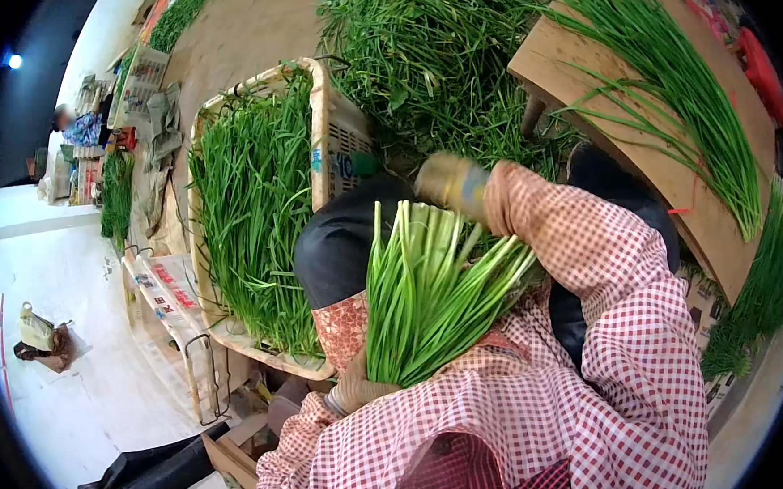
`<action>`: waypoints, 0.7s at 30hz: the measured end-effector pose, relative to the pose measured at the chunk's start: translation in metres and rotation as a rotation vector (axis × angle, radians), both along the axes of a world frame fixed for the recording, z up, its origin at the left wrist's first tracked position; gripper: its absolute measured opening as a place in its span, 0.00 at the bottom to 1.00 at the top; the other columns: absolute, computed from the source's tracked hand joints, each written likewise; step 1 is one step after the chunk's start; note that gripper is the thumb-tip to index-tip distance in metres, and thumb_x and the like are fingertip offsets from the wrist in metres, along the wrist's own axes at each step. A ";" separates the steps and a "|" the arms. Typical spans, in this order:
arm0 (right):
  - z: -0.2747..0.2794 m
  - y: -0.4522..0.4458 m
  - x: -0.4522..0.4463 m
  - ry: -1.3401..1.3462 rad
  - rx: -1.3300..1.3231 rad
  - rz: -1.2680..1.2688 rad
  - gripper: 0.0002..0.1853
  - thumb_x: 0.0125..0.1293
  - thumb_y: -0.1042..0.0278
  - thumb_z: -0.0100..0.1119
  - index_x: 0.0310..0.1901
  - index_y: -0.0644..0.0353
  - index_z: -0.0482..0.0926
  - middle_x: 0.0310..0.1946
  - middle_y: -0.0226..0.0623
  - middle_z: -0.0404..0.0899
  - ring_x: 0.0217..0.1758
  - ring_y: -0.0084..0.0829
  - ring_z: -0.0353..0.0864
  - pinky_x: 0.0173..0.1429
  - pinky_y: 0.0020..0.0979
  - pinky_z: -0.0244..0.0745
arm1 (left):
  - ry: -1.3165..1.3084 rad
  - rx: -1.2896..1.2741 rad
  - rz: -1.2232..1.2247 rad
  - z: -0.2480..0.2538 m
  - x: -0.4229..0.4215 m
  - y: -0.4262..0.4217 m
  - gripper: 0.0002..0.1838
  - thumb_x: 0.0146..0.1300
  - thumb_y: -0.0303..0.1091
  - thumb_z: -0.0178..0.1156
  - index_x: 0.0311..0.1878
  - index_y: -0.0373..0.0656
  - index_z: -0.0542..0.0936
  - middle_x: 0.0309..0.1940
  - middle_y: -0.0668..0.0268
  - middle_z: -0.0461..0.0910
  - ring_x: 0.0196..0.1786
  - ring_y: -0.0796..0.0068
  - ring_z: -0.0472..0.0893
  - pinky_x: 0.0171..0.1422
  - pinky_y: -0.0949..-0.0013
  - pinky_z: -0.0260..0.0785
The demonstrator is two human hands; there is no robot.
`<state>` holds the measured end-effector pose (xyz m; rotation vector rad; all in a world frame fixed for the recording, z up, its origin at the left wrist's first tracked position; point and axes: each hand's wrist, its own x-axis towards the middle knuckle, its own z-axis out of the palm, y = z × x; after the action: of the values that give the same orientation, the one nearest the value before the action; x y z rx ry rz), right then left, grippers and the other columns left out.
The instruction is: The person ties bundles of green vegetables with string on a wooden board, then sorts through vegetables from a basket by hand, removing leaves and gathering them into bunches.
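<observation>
A bunch of garlic chives [431,305] lies across my lap, its pale stem ends fanned out toward the top. My left hand [360,390], in a light glove, is closed around the leafy end of the bunch; the leaves partly hide its fingers. Just above the pale stem ends is my right hand [452,185], gloved and smeared by motion. Its fingers cannot be made out, nor whether anything is in them.
A white plastic crate [320,132] full of chives stands at my left. Loose green leaves [433,45] are heaped on the floor ahead. More chives [668,75] lie on a wooden board [569,72] at right. A person [84,127] is at far left.
</observation>
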<state>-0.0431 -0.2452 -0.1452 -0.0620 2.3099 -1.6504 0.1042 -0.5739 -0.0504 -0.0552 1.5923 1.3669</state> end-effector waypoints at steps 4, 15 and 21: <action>0.020 0.063 -0.022 -0.319 -0.340 -0.381 0.16 0.65 0.57 0.57 0.50 0.54 0.77 0.31 0.33 0.76 0.30 0.26 0.74 0.33 0.27 0.74 | -0.012 0.073 0.153 0.007 0.012 -0.015 0.53 0.43 0.25 0.77 0.72 0.42 0.56 0.62 0.57 0.72 0.61 0.64 0.73 0.64 0.58 0.69; 0.058 0.071 0.064 -0.179 -0.493 -0.584 0.11 0.67 0.54 0.54 0.41 0.50 0.77 0.25 0.23 0.73 0.15 0.15 0.61 0.17 0.19 0.55 | -0.002 0.184 0.251 -0.002 0.013 -0.037 0.51 0.44 0.24 0.76 0.71 0.41 0.57 0.61 0.57 0.72 0.61 0.63 0.74 0.63 0.58 0.69; 0.066 0.036 0.135 -0.378 -0.690 -0.603 0.08 0.66 0.62 0.55 0.42 0.55 0.75 0.41 0.30 0.81 0.19 0.14 0.65 0.19 0.17 0.57 | -0.017 0.212 0.241 -0.011 0.008 -0.036 0.51 0.44 0.23 0.75 0.71 0.41 0.57 0.61 0.57 0.72 0.60 0.63 0.74 0.63 0.58 0.70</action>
<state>0.0923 -0.2091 -0.0797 0.7902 1.4626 -2.4145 0.1120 -0.6099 -0.0614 -0.1342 1.4533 1.7110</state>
